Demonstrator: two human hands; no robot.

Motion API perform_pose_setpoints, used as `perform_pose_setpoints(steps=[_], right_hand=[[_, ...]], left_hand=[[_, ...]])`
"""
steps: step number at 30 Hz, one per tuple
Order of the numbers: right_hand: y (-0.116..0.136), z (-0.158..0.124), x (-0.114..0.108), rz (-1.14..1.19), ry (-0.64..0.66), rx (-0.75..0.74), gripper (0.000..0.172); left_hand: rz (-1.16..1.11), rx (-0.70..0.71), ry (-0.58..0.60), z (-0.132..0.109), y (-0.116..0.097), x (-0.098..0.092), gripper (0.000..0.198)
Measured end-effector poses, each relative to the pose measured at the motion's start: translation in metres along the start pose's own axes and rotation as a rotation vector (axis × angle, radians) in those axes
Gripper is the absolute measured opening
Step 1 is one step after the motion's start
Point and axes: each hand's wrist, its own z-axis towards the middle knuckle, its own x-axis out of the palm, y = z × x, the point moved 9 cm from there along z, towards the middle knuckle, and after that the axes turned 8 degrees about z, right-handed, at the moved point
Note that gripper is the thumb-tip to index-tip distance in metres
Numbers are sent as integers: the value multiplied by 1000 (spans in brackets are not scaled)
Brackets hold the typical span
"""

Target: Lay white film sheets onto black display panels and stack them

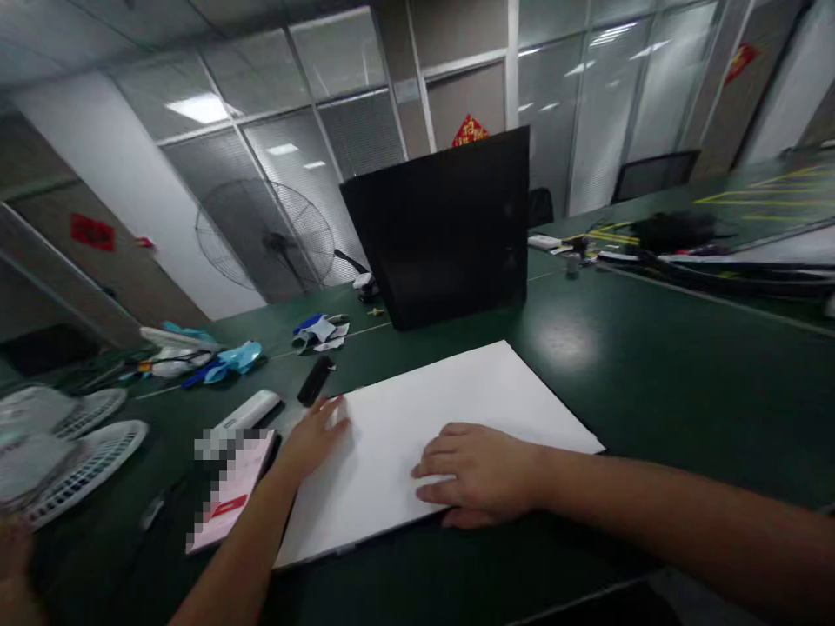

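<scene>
A white rectangular sheet or board [391, 469] with a dark edge lies flat on the green table, in the middle of the view. My left hand [316, 442] rests at its far left edge, fingers stretched out over the rim. On the near half of the white surface lies my right hand [479, 474], palm down, with its fingers extended and slightly apart. Neither hand grips anything that I can see. Left of my left hand are a small black object [316, 381], a long white device [248, 412] and a pink-and-white box or booklet [241, 487], partly pixelated.
A large black panel [450, 230] stands upright behind the white surface. White perforated baskets [97, 456], blue gloves [235, 358] and cloth scraps [323, 332] sit at the left. Blurred, another person's hand [13, 548] shows at the lower left edge. Cables [691, 261] lie at the right.
</scene>
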Motion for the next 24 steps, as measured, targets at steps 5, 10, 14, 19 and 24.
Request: perform_pose_setpoints(steps=[5, 10, 14, 19, 24], right_hand=[[25, 5, -9, -167, -109, -92, 11], [41, 7, -19, -244, -226, -163, 15], [47, 4, -21, -272, -285, -211, 14], [48, 2, -29, -288, -339, -233, 12], [45, 0, -43, -303, -369, -216, 9]], left_hand=[[-42, -9, -11, 0, 1, -1, 73], [-112, -113, -29, 0, 1, -14, 68], [-95, -196, -51, -4, 6, -28, 68], [-3, -327, -12, -10, 30, -38, 71], [23, -430, 91, -17, 44, -45, 60]])
